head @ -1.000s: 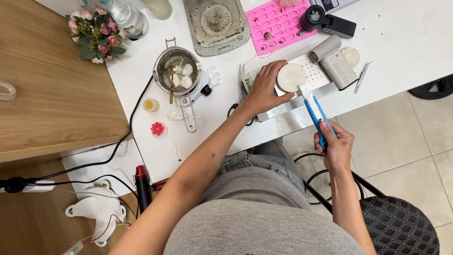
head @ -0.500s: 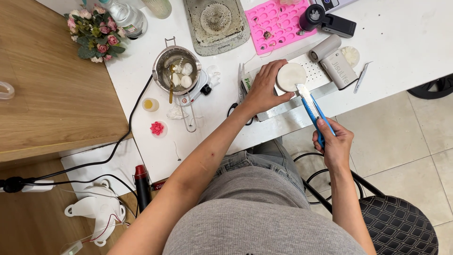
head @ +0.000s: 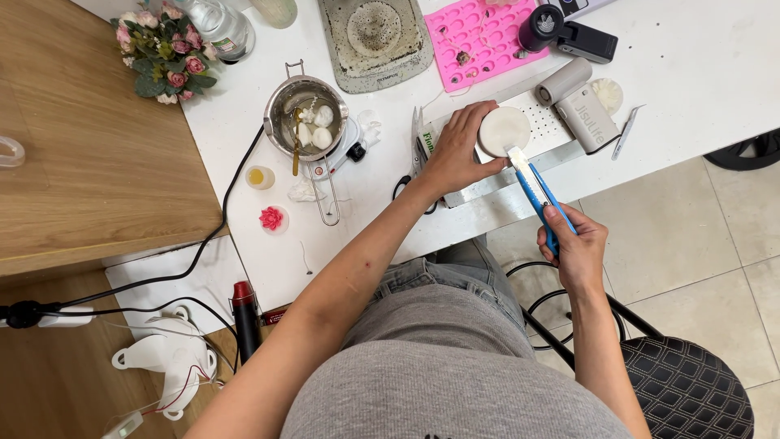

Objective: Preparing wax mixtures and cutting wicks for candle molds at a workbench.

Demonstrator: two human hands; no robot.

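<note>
Scraping step: left hand (head: 455, 154) w/ fingers curled round white disc (head: 504, 130) on the tray (head: 561, 134) at table edge, right hand (head: 573, 248) fisted on blue knife (head: 532, 187), blade prob. touching disc rim; next needs steady grip, shallow angle.

Bare bench (head: 691, 122) lies right of the grey roller (head: 562, 81) and tweezers (head: 627, 132), open to a hand. Left, the metal pot (head: 305, 122) and scissors (head: 416, 154) crowd in; far, the pink mould (head: 479, 41) blocks.
</note>
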